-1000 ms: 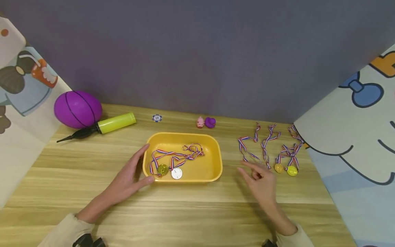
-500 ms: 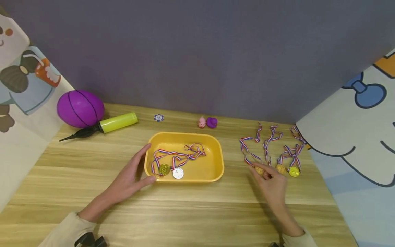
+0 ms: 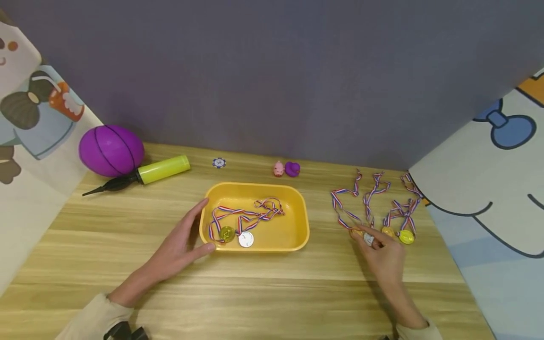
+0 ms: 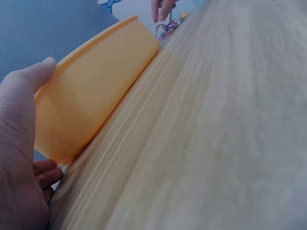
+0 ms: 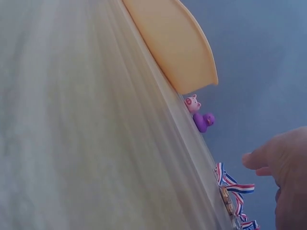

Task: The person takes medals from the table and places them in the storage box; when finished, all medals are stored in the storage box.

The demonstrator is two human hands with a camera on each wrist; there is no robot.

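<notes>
My left hand [image 3: 176, 248] holds the left end of a yellow plastic tray [image 3: 284, 243], thumb at the front rim and fingers along the end wall. Inside the tray lie a gold medal [image 3: 227, 233] and a silver medal [image 3: 246, 239] on striped ribbons. My right hand [image 3: 384, 257] hovers over a row of medals at the right, thumb and index finger apart. Below those fingers are a bronze-coloured medal [image 3: 356, 232] and a second silver medal [image 3: 368, 239], both partly hidden. In the right wrist view the fingertips hang above the striped ribbon [image 5: 230, 179].
Just right of the hand lie another bronze-coloured medal [image 3: 388, 232] and a bright gold medal [image 3: 406, 236]. Along the back stand a purple ball [image 3: 111, 151], a yellow-green hand pump [image 3: 163, 170], a poker chip [image 3: 218, 163], a pink pig toy [image 3: 278, 168] and a purple duck [image 3: 292, 169].
My right hand has moved to the right, from beside the ribbons to over the two medals, which now show between its fingers. The left hand stays at the tray.
</notes>
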